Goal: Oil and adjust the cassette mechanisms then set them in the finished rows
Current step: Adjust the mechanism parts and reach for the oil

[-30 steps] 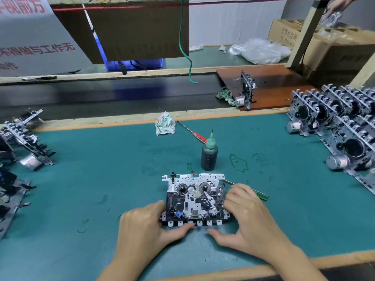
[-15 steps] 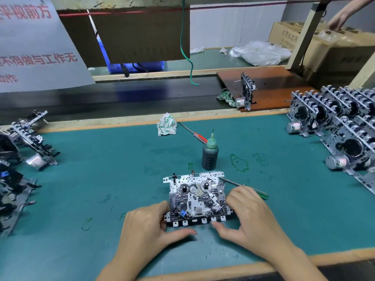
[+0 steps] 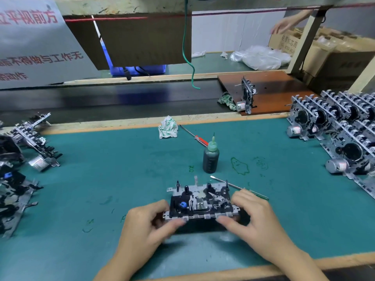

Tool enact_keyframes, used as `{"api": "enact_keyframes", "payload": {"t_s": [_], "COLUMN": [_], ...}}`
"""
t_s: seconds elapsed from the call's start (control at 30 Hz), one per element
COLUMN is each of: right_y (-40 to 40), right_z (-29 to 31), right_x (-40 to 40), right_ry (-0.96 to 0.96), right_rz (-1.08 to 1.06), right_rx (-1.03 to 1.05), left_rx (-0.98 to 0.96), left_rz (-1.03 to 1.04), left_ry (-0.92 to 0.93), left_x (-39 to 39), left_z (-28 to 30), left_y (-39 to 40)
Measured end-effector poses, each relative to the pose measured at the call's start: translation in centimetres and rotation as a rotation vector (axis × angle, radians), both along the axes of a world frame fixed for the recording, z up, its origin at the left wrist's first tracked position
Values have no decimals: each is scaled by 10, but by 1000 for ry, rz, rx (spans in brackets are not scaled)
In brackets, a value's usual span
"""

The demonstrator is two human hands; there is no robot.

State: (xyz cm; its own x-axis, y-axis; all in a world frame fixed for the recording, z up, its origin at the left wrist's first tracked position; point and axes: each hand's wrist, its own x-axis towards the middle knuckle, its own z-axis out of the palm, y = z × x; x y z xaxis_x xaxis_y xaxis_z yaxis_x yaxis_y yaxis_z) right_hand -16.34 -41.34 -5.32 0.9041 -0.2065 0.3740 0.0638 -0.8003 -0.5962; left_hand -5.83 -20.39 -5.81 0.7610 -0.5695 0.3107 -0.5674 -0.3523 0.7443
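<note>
both hands (image 3: 203, 226) gripping cassette mechanism (image 3: 199, 202), now tilted up off mat (image 3: 101, 179)

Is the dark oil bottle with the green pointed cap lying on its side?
No, the dark oil bottle with the green pointed cap stands upright on the teal mat, behind the cassette mechanism.

A white banner (image 3: 30, 47) hung at ten o'clock, printed in red Chinese characters. Its top line read 平视前方, with a cut-off character before it. The second line read 不得做与工作无, its start blurred. The third line ended in 动作. At two o'clock a cardboard box (image 3: 288, 42) carried dark print, 机芯 among it, the rest and the digits beneath too blurred to read.
</note>
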Motion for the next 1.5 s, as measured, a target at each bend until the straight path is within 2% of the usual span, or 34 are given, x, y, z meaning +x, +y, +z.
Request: {"api": "enact_keyframes", "payload": {"t_s": [0.07, 0.13, 0.27, 0.37, 0.5, 0.57, 0.67, 0.73, 0.83, 0.93, 0.97, 1.03, 1.13, 1.17, 1.27, 1.33, 1.4, 1.5], "right_y": [3, 7, 17, 17, 10, 2, -4, -2, 2, 1, -1, -8, -22, -24, -28, -28, -26, -19], "right_z": [5, 8, 16, 19, 15, 11, 2, -5, -9, -6, -2, 8, 14, 15, 10, 3, -1, 3], "right_x": [1, 3, 6, 8, 10, 11, 15, 15, 17, 20, 22, 29, 51, 61, 89, 97, 98, 90], "right_ry": [26, 107, 214, 225, 83, 110, 221, 172, 58, 82, 118, 151, -6, 4, 188, 258, 242, -2], "right_rz": [-18, -38, -78, -59, -33, -5, 17, 2, -38, -3, -12, -105, -288, -296, -188, -141, -114, -116], "right_rx": [164, 252, 466, 498, 368, 254, -52, -158, -388, -517, -499, -275, 156, 276, 616, 624, 603, 649], "left_rx": [-182, -264, -271, -259, -178, -121, -34, 27, 113, 181, 187, 166, 169, 173, 161, 153, 150, 158], "left_rz": [-18, 24, 62, 28, -31, -65, -105, -113, -80, 15, 43, 66, 69, 72, 70, 70, 71, 74], "left_ry": [123, 201, 227, 151, -9, -45, -102, -168, -339, -492, -524, -560, -572, -575, -572, -573, -577, -569], "left_x": [-1, -2, -2, -3, 3, 8, 13, 18, 23, 22, 21, 18, 17, 17, 18, 19, 19, 18], "left_z": [6, 13, 13, 10, 8, 6, -3, -11, -17, -17, -18, -19, -19, -18, -19, -20, -21, -21], "left_y": [-2, -4, -3, 1, 5, 6, 9, 12, 13, 9, 8, 7, 7, 8, 7, 8, 8, 8]}}
